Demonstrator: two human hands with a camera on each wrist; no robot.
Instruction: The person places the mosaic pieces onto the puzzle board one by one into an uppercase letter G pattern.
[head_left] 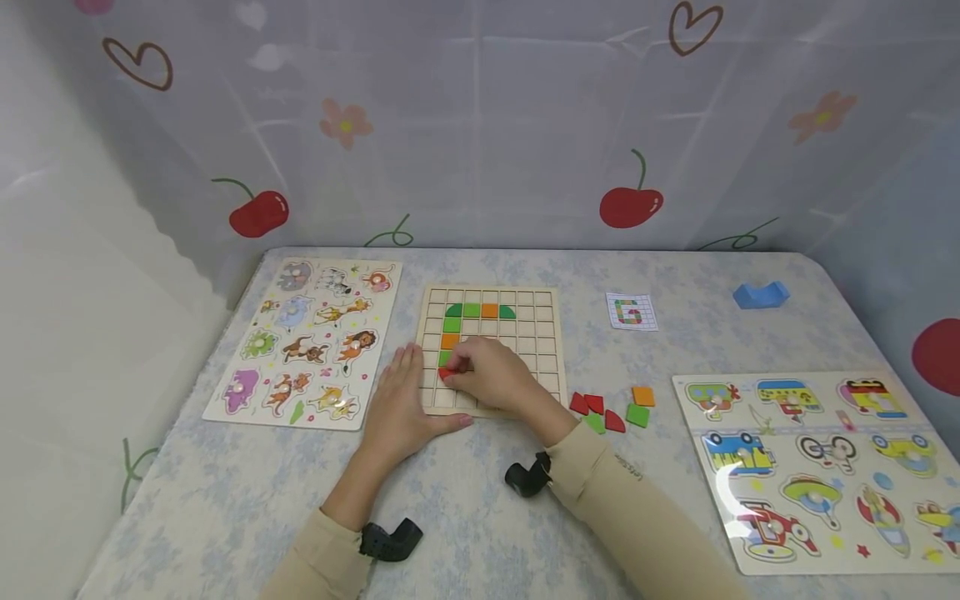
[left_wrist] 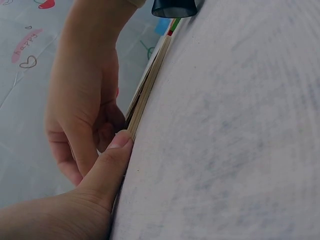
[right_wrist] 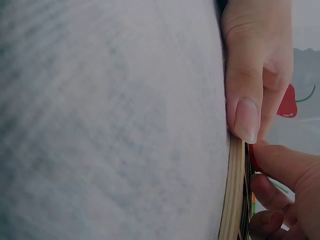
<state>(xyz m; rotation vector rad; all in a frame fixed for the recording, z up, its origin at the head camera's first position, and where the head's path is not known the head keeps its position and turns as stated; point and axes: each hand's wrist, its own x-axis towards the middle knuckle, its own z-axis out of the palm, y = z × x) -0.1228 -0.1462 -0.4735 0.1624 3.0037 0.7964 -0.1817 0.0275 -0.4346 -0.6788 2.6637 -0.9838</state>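
A square wooden grid board (head_left: 542, 346) lies on the table, bearing a row and a column of green and orange tiles. My right hand (head_left: 493, 375) pinches a red quarter-round tile (head_left: 445, 372) between thumb and fingers at the lower end of that column. In the right wrist view the red tile (right_wrist: 254, 159) shows at the thumb tip, close against the board. My left hand (head_left: 401, 408) steadies the board, straight fingers along its left side and the thumb at its front edge. The left wrist view shows this thumb (left_wrist: 112, 157) touching the board's edge.
Loose red, green and orange tiles (head_left: 615, 422) lie right of the board. Behind them are a small pattern card (head_left: 643, 323) and a blue block (head_left: 761, 295). An animal puzzle (head_left: 360, 287) lies at left, a vehicle puzzle (head_left: 817, 558) at right.
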